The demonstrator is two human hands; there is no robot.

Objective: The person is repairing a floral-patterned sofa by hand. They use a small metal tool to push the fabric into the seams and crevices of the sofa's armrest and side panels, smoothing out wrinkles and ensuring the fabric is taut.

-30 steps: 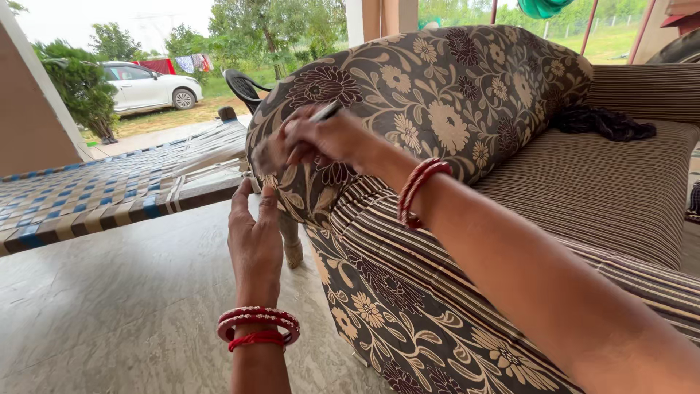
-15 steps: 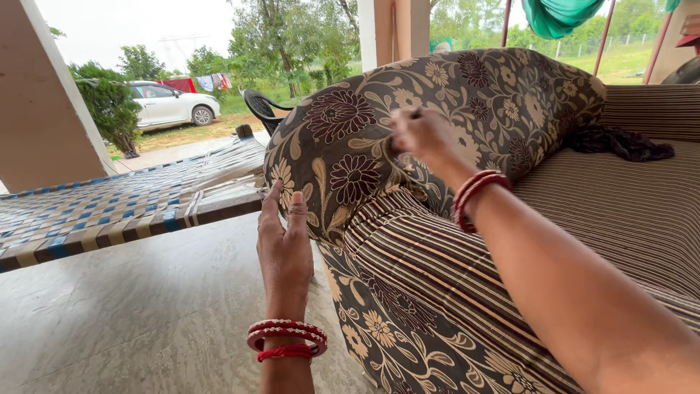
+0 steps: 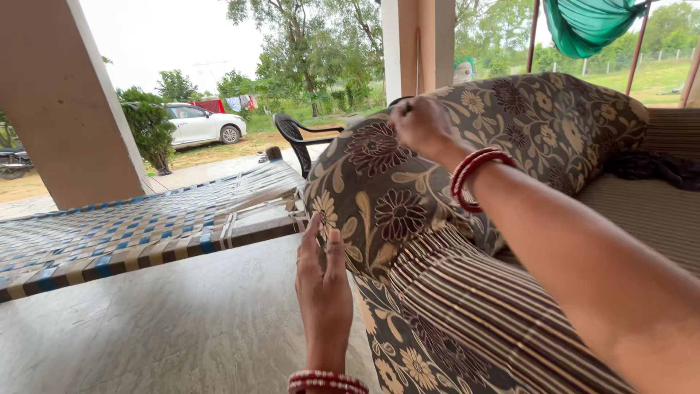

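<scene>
Cushion: We see a large brown fabric cushion printed with cream and dark flowers [image 3: 408, 190] resting on the arm end of a sofa, its long axis running from lower left, near us, up to the right and away; its rounded near end points toward the woven cot.
Sofa: The brown-and-cream striped fabric sofa with a floral front panel [image 3: 467, 306] carries the cushion; the striped seat stretches off to the right.
Left hand: Our left hand [image 3: 323, 288] stands upright with flat, straight fingers [image 3: 334, 248] pressed against the cushion's near lower edge; it touches the fabric without gripping anything. Red-and-white beaded bangles [image 3: 324, 381] circle that wrist.
Right hand: Our right hand [image 3: 421, 125] reaches across to the cushion's top ridge, the fingers clenched in a pinch at the seam; we cannot tell whether a small thing sits in that pinch besides the fabric. Red bangles [image 3: 474, 175] sit on this wrist.
Surroundings: A blue, cream and brown woven cot [image 3: 131, 233] lies just left of the cushion on the polished grey stone floor [image 3: 168, 328]. A black plastic chair [image 3: 295, 135] and a white car [image 3: 200, 124] stand beyond it, well apart. A dark cloth [image 3: 649, 168] lies on the sofa behind the cushion.
</scene>
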